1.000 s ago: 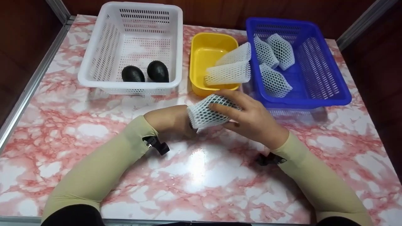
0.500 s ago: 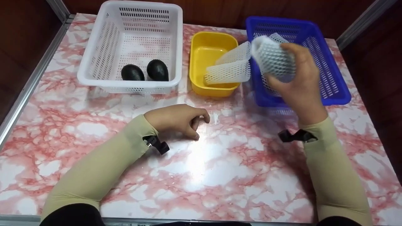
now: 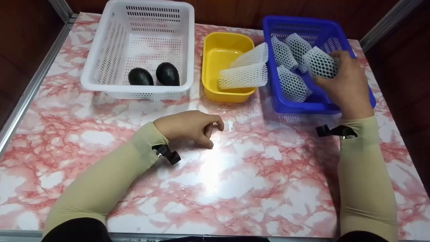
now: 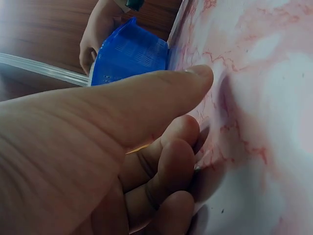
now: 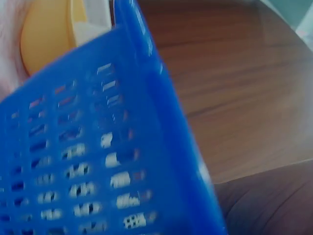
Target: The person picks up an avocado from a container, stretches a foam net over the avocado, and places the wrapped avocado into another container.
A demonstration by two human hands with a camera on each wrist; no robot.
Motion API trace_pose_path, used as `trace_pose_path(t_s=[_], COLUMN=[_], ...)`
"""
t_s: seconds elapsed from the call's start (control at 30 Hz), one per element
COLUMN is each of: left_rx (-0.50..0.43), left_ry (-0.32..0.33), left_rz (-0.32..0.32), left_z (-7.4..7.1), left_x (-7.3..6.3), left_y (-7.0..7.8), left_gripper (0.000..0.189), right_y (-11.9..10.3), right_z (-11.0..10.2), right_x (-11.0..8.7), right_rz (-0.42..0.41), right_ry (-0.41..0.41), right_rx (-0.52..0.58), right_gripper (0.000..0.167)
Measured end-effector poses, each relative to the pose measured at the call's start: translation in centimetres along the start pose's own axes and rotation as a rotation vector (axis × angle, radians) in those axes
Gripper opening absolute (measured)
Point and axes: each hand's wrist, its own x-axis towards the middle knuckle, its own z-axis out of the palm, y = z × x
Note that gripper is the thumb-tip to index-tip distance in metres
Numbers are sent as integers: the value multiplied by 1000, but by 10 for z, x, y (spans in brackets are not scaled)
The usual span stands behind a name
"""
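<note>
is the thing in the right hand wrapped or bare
Wrapped: the piece held by the right hand has white netting around it, something dark showing through the holes.

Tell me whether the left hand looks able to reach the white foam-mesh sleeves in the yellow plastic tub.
Probably yes: the left hand holds nothing, the yellow plastic tub is uncovered, and nothing visible stands between them. The white foam-mesh sleeves jut over its rim.

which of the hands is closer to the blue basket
Right. The right hand is over the blue basket, gripping a white net-wrapped item; the left hand is apart from it, off to its left and nearer the person's body.
</note>
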Motion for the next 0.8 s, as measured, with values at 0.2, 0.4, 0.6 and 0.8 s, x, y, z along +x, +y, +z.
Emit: trace_pose_path(t_s=[0.2, 0.4, 0.6, 0.8], left_rx=[-3, -7, 1, 25], left_ry=[1, 10, 29, 55], left_rz=[0, -4, -2, -2], left_z=[0, 1, 3, 2], left_x=[1, -1, 0, 1], left_y=[0, 0, -1, -2], left_gripper=[50, 48, 45, 40], right_y=[13, 19, 19, 22], right_z=[-2, 0, 2, 2], right_x=[6, 8, 9, 11], right_rz=[52, 67, 67, 44], right_ry=[-136, -224, -342, -468], right_rx=[-43, -47, -67, -94], right_gripper=[87, 90, 95, 91])
